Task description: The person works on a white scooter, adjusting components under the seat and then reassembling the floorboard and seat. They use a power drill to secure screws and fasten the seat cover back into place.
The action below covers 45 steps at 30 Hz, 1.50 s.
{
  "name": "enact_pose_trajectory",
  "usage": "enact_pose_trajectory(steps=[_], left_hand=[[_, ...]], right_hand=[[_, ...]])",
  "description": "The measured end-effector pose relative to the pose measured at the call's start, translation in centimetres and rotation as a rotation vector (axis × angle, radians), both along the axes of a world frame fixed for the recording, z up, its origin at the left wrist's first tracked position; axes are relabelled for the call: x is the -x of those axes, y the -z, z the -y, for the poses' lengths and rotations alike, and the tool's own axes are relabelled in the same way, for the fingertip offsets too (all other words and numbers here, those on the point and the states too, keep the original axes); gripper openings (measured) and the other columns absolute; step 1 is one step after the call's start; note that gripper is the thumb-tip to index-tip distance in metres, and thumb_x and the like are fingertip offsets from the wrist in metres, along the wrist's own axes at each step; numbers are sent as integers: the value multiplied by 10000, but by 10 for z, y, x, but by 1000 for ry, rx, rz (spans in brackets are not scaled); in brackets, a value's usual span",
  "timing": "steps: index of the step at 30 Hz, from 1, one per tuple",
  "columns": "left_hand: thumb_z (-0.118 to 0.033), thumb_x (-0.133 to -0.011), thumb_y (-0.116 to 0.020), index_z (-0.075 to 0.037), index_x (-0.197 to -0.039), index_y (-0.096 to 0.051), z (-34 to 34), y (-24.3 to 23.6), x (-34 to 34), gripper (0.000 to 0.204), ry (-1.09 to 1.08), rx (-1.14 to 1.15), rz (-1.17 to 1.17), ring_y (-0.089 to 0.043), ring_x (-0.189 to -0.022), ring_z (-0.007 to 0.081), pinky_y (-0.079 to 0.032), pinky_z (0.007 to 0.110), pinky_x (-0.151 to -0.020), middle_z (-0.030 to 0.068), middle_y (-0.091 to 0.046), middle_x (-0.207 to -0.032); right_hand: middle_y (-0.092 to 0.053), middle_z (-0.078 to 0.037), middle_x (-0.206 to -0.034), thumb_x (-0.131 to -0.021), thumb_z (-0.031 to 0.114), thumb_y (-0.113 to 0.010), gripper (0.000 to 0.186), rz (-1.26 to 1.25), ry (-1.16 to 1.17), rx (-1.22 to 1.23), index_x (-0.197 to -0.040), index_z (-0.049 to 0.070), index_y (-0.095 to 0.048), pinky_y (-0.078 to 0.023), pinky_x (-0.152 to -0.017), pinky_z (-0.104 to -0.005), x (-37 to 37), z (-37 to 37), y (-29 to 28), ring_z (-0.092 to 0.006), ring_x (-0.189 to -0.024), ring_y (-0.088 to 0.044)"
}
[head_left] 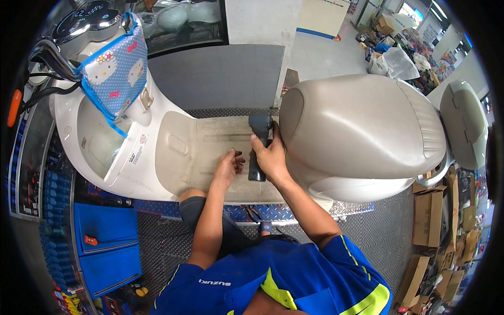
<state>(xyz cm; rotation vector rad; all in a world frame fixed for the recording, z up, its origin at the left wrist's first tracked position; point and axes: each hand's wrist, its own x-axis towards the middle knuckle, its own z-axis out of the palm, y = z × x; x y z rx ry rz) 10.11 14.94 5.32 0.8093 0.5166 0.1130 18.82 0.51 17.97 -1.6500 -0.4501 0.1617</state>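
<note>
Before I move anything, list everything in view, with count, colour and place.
Pistol-shaped tool: one, black, above the footboard
Scooter: one, cream-white, across the middle
Seat: one, beige, right of the tool
Backrest: one, beige, behind the seat
Dotted pouch: one, blue, by the handlebar
Panel: one, grey, beyond the scooter
Drawer unit: one, blue, lower left
Bottles: many, blue, left side
Cardboard boxes: several, brown, right side
Plastic bags: several, whitish, upper right
Shirt: one, blue and lime, bottom
Left hand: one, bare, empty, over the footboard
Right hand: one, bare, gripping the tool
</note>
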Motion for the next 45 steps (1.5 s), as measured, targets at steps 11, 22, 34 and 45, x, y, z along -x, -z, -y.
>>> enact_pose_trajectory(steps=[11, 22, 34, 45], left_hand=[[-428, -1070, -545, -28, -1159, -607, 0, -8, 2, 415, 11, -12, 25, -572, -660, 173, -437, 340, -605, 68, -656, -849], [-439, -1062, -552, -4, -1186, -589, -4, -8, 4, 454, 4, -29, -7, -566, -652, 173, -428, 342, -608, 75, -661, -857], [-453, -1060, -566, -6, -1192, -598, -2, -17, 3, 466, 6, -53, -2, -574, -673, 162, -435, 329, -620, 75, -664, -863], [-455, -1054, -573, -13, -1165, -600, -3, -13, 2, 457, 2, -46, -13, -572, -669, 166, -429, 333, -617, 72, -657, -857]], right_hand=[[-522, -179, -1300, -932, 161, -713, 679, -179, 123, -232, -1476, -26, -353, -453, -1014, -357, -14, -43, -57, -236, -1141, -543], [-501, -208, -1365, -983, 147, -611, 659, -268, 170, -325, -1522, -75, -305, -390, -1088, -361, -27, -62, -47, -258, -1191, -525], [-397, -259, -1532, -994, 186, -610, 708, -228, 218, -314, -1545, -94, -263, -256, -1201, -377, -33, -64, -32, -332, -1416, -398], [-584, -82, -1097, -1011, 121, -602, 424, -157, 300, -332, -1376, -31, -450, -467, -928, -347, -37, -71, -18, -161, -965, -558]])
